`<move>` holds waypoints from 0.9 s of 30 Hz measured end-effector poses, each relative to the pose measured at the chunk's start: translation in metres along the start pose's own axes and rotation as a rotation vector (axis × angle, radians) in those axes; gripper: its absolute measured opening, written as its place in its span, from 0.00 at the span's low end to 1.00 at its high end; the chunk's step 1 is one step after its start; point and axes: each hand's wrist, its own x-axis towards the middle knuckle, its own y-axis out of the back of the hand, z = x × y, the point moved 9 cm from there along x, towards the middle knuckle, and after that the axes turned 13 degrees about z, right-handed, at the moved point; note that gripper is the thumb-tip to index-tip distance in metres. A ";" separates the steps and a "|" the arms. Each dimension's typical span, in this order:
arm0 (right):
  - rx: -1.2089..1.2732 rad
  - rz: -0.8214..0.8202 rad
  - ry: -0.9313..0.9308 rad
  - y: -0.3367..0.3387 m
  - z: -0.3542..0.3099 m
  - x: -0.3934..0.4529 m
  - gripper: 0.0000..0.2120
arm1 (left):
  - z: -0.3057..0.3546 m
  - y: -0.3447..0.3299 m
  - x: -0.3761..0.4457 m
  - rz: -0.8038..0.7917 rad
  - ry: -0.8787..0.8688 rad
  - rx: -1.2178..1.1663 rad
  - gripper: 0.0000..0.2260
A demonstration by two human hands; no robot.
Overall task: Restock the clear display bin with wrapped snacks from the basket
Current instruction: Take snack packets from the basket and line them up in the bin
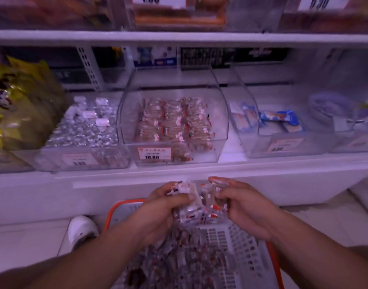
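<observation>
White shelf (137, 172) is seen carrying a row of clear bins; the clear display bin (222, 130) at centre is partly filled with wrapped snacks (174, 122) in rows, a price label (154, 153) fixed on its front. Below, an orange-rimmed basket (239, 243) on the floor is heaped with more snacks. Above the basket, one bundle of wrapped snacks (196, 205) is gripped by the left hand (158, 211) and the right hand (241, 207), fingers curled round it.
</observation>
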 end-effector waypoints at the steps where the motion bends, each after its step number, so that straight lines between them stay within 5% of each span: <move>1: 0.029 -0.002 0.001 -0.004 0.002 -0.007 0.17 | 0.004 0.001 -0.007 0.022 -0.015 -0.020 0.17; 9: -0.225 0.015 0.096 -0.035 0.021 0.004 0.15 | 0.001 0.014 -0.003 0.280 -0.119 0.013 0.17; 14: -0.267 0.122 0.129 -0.024 -0.007 0.039 0.14 | 0.018 0.003 0.024 0.152 0.036 -0.088 0.10; 16: -0.218 0.090 0.076 -0.026 -0.010 0.048 0.18 | 0.022 0.003 0.030 0.091 0.011 -0.053 0.15; 22: -0.227 -0.075 -0.019 -0.045 0.005 0.044 0.14 | 0.033 0.033 0.038 0.312 -0.159 0.015 0.13; 27: -0.190 -0.086 -0.033 -0.047 0.019 0.038 0.15 | 0.029 0.034 0.032 0.322 -0.186 0.026 0.12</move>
